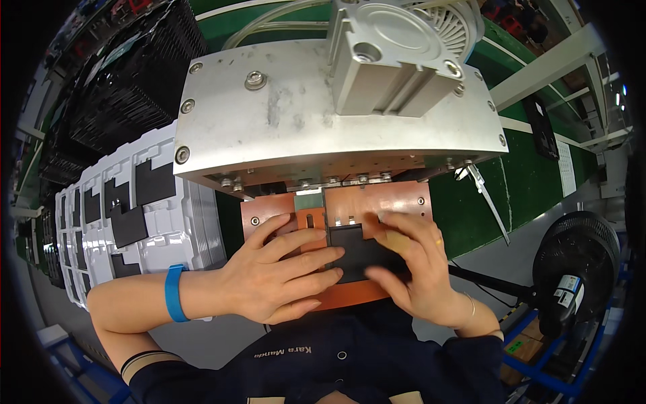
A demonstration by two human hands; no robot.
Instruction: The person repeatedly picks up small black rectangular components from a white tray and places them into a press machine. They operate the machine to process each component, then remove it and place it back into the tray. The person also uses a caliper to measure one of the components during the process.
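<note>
An L-shaped flat black sheet piece point(354, 254) lies on the orange fixture plate point(360, 293) below a metal press. My left hand point(279, 269) rests flat over the left part of the fixture, fingers spread. Its fingertips reach the sheet's left edge. At the sheet's right side is my right hand point(417, 262), fingers bent and thumb over the sheet, gripping it there. The hand hides that edge. Beyond the fingers, a copper-coloured plate point(397, 198) runs back under the press.
The silver press block point(289, 101) with a pneumatic cylinder point(397, 74) overhangs the fixture. White trays point(161, 222) holding black pieces stand at left, with stacked black trays point(128, 94) behind. At right are a caliper point(486, 195) on the green bench and a black fan point(579, 262).
</note>
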